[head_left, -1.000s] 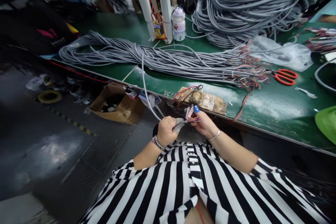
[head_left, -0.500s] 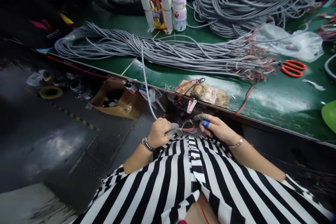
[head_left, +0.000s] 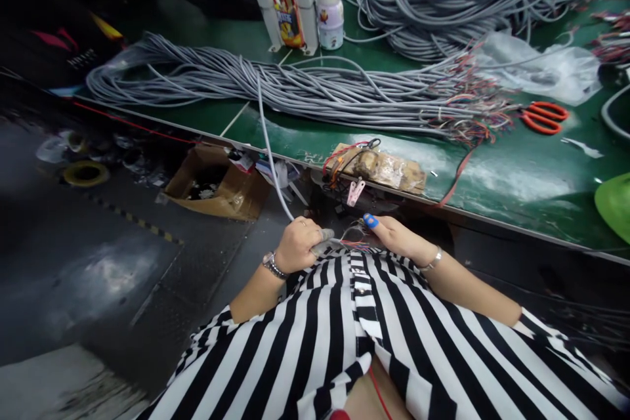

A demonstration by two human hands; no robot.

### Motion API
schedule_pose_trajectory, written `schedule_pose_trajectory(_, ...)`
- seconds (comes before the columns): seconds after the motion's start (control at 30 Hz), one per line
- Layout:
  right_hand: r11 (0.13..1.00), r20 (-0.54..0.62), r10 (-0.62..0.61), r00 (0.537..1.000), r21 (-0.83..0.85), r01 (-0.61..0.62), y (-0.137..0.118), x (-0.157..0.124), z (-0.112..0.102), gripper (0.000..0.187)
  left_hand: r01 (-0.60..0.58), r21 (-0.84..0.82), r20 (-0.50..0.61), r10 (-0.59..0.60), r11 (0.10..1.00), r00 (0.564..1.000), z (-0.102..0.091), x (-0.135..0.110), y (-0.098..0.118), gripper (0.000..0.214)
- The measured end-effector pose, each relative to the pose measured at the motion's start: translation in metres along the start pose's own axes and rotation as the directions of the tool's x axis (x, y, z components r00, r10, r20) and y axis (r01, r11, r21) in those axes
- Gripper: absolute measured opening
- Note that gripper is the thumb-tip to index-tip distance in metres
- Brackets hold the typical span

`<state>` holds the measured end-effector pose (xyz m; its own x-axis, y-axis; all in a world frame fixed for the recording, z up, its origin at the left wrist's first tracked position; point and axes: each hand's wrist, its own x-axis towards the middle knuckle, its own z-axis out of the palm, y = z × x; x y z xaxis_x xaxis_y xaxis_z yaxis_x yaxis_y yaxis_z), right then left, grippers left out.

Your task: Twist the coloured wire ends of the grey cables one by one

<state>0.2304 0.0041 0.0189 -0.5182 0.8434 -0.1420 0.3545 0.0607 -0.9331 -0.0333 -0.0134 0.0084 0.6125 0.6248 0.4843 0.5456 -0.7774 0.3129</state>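
My left hand (head_left: 299,246) is closed round the end of a grey cable (head_left: 268,144) that runs up over the bench edge to the long cable bundle (head_left: 275,88). Thin coloured wires (head_left: 355,241) fan out of the cable end between both hands. My right hand (head_left: 391,236), with a blue cover on one fingertip, pinches these wires close to my striped shirt. A small pink clip (head_left: 354,191) hangs from the bench edge just above the hands, under a taped wooden block (head_left: 388,174) with red and black leads.
The green bench (head_left: 512,184) carries a big grey cable coil (head_left: 457,0), orange scissors (head_left: 544,117), a clear plastic bag (head_left: 541,69), a small bottle (head_left: 329,10) and a green object (head_left: 615,200). An open cardboard box (head_left: 216,184) and tape roll (head_left: 84,172) lie on the floor. Another person sits beyond.
Both hands have come lower and closer to my body. My right hand let go of the wires, opened out to the right, then returned to pinch them. The view tilted slightly.
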Motion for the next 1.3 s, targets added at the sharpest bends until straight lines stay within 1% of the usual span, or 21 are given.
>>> schedule_pose_trajectory(0.1, 0.995, -0.042, -0.079, 0.996, -0.069, 0.076, 0.005, -0.003, -0.004, 0.051, 0.013, -0.031, -0.015, -0.013, 0.999, 1.000, -0.002, 0.000, -0.001, 0.016)
schedule_pose_trajectory(0.2, 0.980, -0.053, -0.156, 0.986, -0.132, 0.148, 0.006, -0.006, -0.006, 0.046, 0.010, -0.069, -0.033, -0.012, 0.998, 0.999, -0.003, -0.001, -0.002, 0.017)
schedule_pose_trajectory(0.33, 0.958, -0.013, -0.244, 0.970, -0.160, 0.238, 0.002, -0.006, -0.002, 0.043, -0.003, -0.074, -0.039, 0.000, 0.997, 0.999, -0.002, -0.001, -0.003, 0.016)
schedule_pose_trajectory(0.47, 0.942, 0.014, -0.296, 0.955, -0.163, 0.294, -0.003, -0.004, 0.002, 0.041, 0.010, -0.057, -0.011, -0.010, 0.998, 1.000, -0.001, -0.002, -0.003, 0.015)
schedule_pose_trajectory(0.53, 0.944, 0.008, -0.291, 0.957, -0.158, 0.289, -0.004, -0.003, 0.003, 0.042, 0.004, -0.058, -0.009, -0.005, 0.998, 1.000, -0.001, -0.001, -0.003, 0.014)
schedule_pose_trajectory(0.73, 0.959, -0.018, -0.228, 0.973, -0.175, 0.222, 0.001, 0.000, 0.005, 0.047, -0.012, -0.074, -0.026, 0.011, 0.997, 1.000, -0.002, -0.001, -0.003, 0.012)
schedule_pose_trajectory(0.83, 0.954, -0.013, -0.231, 0.973, -0.198, 0.224, 0.007, -0.001, 0.003, 0.045, -0.003, -0.068, -0.022, 0.001, 0.998, 1.000, -0.002, 0.000, -0.003, 0.013)
schedule_pose_trajectory(0.93, 0.945, -0.032, -0.239, 0.971, -0.238, 0.225, 0.012, -0.001, 0.002, 0.043, -0.003, -0.082, -0.020, 0.002, 0.997, 1.000, -0.002, 0.000, -0.003, 0.014)
schedule_pose_trajectory(1.07, 0.943, -0.034, -0.233, 0.972, -0.250, 0.218, 0.011, -0.001, 0.002, 0.042, 0.000, -0.079, -0.006, 0.000, 0.997, 1.000, -0.002, 0.000, -0.004, 0.016)
schedule_pose_trajectory(1.2, 0.954, -0.009, -0.244, 0.970, -0.179, 0.239, 0.003, 0.000, 0.005, 0.045, -0.012, -0.076, -0.012, 0.011, 0.997, 1.000, -0.001, 0.001, -0.004, 0.015)
schedule_pose_trajectory(1.27, 0.964, -0.011, -0.251, 0.968, -0.092, 0.249, -0.002, 0.000, 0.007, 0.047, -0.013, -0.080, -0.017, 0.011, 0.997, 1.000, 0.000, 0.002, -0.003, 0.013)
schedule_pose_trajectory(1.3, 0.970, -0.016, -0.243, 0.970, -0.019, 0.243, -0.003, -0.001, 0.007, 0.048, -0.012, -0.080, -0.018, 0.010, 0.997, 1.000, 0.001, 0.002, -0.003, 0.013)
